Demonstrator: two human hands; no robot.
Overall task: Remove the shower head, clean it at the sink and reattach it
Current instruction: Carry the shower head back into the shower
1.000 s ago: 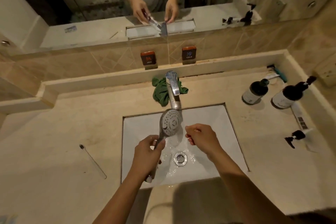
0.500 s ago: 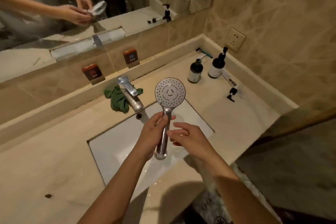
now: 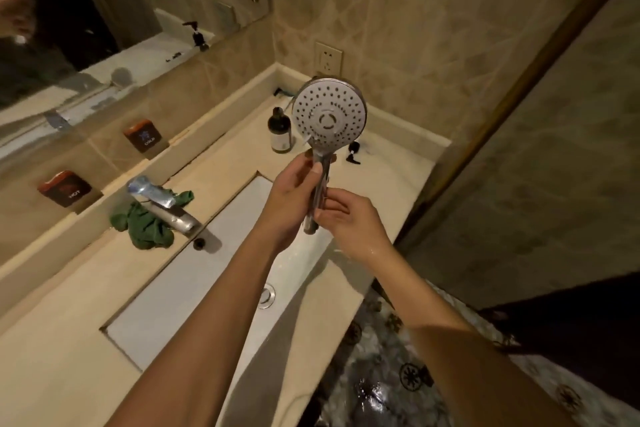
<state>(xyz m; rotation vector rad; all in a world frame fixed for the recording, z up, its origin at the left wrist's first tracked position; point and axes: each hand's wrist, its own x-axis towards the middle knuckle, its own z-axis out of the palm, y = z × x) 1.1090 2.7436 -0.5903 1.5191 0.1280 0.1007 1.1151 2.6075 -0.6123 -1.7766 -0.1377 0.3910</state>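
Note:
The chrome shower head (image 3: pixel 329 116) is held upright above the right end of the white sink (image 3: pixel 180 291), its round nozzle face turned toward me. My left hand (image 3: pixel 294 191) grips the upper handle just under the face. My right hand (image 3: pixel 349 222) pinches the lower handle with its fingertips. The handle's bottom end is bare, with no hose on it. The chrome faucet (image 3: pixel 162 206) stands at the sink's far edge, and I see no water running from it.
A green cloth (image 3: pixel 145 225) lies behind the faucet. A dark bottle (image 3: pixel 280 130) and a black pump top (image 3: pixel 353 152) stand on the beige counter (image 3: pixel 388 177) at the back right. A wall socket (image 3: pixel 328 59) is above; patterned floor (image 3: pixel 398 374) lies right.
The shower head has come up from under the faucet and moved right, now upright with its face toward me. My right hand went from beside it onto the handle. My view swung right.

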